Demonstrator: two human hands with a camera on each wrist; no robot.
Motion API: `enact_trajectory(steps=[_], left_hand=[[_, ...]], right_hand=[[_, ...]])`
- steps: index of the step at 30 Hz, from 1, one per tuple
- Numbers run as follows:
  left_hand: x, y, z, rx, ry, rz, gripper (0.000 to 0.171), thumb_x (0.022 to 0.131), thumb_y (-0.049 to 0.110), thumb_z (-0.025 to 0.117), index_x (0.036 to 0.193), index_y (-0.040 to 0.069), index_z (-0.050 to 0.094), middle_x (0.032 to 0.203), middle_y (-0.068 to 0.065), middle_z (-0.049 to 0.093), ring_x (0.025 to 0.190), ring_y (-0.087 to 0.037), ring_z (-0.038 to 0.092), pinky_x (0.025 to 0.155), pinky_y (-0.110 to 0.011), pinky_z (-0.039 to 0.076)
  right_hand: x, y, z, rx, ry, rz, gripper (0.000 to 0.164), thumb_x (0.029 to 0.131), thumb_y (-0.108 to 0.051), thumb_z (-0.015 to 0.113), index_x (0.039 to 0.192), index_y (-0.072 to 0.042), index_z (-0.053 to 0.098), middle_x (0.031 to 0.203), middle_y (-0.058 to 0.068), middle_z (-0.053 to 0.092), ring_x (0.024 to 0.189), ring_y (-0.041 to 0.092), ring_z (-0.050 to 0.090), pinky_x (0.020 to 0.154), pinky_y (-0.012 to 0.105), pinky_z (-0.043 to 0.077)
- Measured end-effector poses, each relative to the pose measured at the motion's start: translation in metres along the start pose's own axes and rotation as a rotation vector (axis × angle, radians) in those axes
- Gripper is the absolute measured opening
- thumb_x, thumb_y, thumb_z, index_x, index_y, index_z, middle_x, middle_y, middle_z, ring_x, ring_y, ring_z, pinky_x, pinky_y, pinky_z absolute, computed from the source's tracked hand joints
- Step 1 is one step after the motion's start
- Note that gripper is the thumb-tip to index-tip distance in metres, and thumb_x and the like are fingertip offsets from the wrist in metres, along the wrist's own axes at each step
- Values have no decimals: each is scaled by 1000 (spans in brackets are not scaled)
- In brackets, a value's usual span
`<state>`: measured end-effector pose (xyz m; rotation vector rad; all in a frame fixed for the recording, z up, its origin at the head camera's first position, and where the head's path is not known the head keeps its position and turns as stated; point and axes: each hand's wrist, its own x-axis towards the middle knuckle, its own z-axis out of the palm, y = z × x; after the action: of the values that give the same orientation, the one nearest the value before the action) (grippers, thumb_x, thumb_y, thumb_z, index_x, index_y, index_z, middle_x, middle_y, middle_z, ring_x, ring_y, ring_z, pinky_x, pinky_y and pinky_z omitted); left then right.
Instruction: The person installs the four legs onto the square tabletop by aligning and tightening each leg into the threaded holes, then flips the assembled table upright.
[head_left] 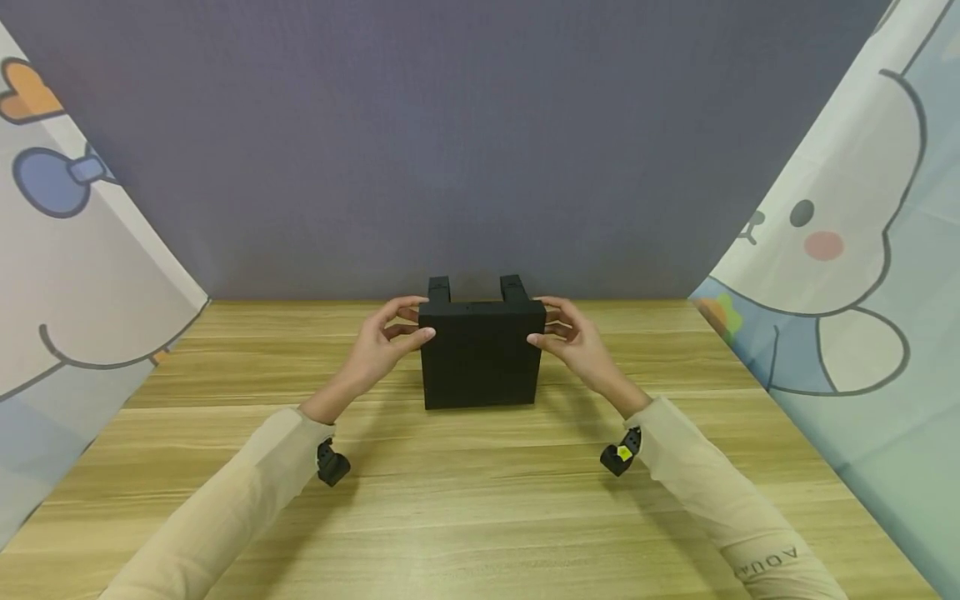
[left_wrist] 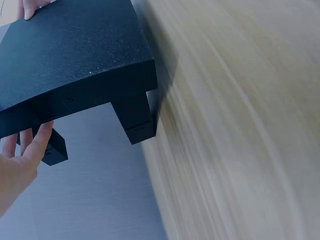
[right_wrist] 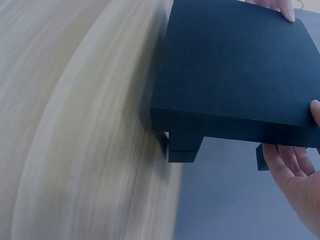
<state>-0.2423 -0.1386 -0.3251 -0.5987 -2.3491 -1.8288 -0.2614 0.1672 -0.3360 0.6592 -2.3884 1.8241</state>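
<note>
A small black table with a square top (head_left: 480,358) and short block legs stands tipped on its side, its flat top facing me. Two legs (head_left: 438,289) show behind its upper edge in the head view; a lower leg (left_wrist: 136,120) appears in the left wrist view. My left hand (head_left: 375,346) grips the left edge near the upper corner, thumb on the flat face and fingers behind. My right hand (head_left: 585,346) holds the right edge the same way. Whether the lower edge touches the wooden surface, I cannot tell.
Under the black table lies a wood-grain tabletop (head_left: 465,517). A grey panel (head_left: 465,150) rises behind it. Cartoon-printed cloths hang at the left (head_left: 97,275) and right (head_left: 847,275). Black straps with devices (head_left: 332,462) sit at both wrists.
</note>
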Motion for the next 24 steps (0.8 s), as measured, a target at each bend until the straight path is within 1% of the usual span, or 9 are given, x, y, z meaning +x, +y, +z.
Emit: enact_trajectory(steps=[3,6,10,13,16,17,20,22,24], left_hand=[[3,-4,-1,-1,19,29,47,86,18,65,130,14,48,107,-7,48,102,-30,57,77,-38,53],[4,-4,-1,-13,34,50,48,85,18,65,130,12,47,104,-6,50,93,-26,60,73,-35,54],[6,-1,-1,-31,56,54,48,85,19,66,128,8,47,99,-5,51,84,-22,62,68,-33,55],[7,2,-1,-42,73,55,45,84,19,66,126,10,49,98,-3,51,80,-20,63,66,-32,55],[8,6,-2,-44,85,43,42,84,19,67,123,13,52,96,-4,52,78,-19,64,65,-32,55],[8,10,-1,-42,86,40,41,84,17,66,123,12,52,96,-5,52,77,-19,64,64,-31,55],[10,15,-2,-42,92,23,41,85,13,65,124,8,52,95,-8,53,74,-18,64,62,-30,55],[12,17,-3,-39,94,9,42,85,12,65,124,6,52,95,-10,54,73,-16,64,61,-29,55],[14,14,-3,-31,98,-11,42,85,15,65,124,8,52,97,-10,54,73,-15,64,61,-29,55]], right_hand=[[0,-1,-1,-2,8,-22,56,82,-15,69,133,-18,45,111,12,52,102,24,54,80,24,50],[1,-3,-1,3,19,-47,57,82,-15,69,134,-18,44,110,15,52,100,24,56,80,24,50],[1,-6,0,4,37,-65,57,82,-14,69,133,-20,44,108,15,53,97,22,57,80,23,50],[1,-8,0,-10,51,-78,55,82,-14,68,132,-20,45,107,14,54,95,20,58,80,24,50],[2,-11,-1,-17,59,-80,55,83,-13,68,132,-18,45,107,15,55,95,20,59,79,23,50],[3,-12,-1,-16,60,-83,54,83,-12,68,132,-17,45,106,16,55,93,20,59,78,23,51],[5,-16,-2,-15,65,-88,53,83,-11,67,132,-14,46,104,18,56,90,18,61,76,23,51],[6,-16,-2,-14,69,-93,52,83,-11,67,131,-13,47,102,18,56,88,15,62,74,23,52],[7,-17,-2,-20,76,-87,52,84,-12,67,132,-12,47,101,18,56,86,13,63,73,22,52]])
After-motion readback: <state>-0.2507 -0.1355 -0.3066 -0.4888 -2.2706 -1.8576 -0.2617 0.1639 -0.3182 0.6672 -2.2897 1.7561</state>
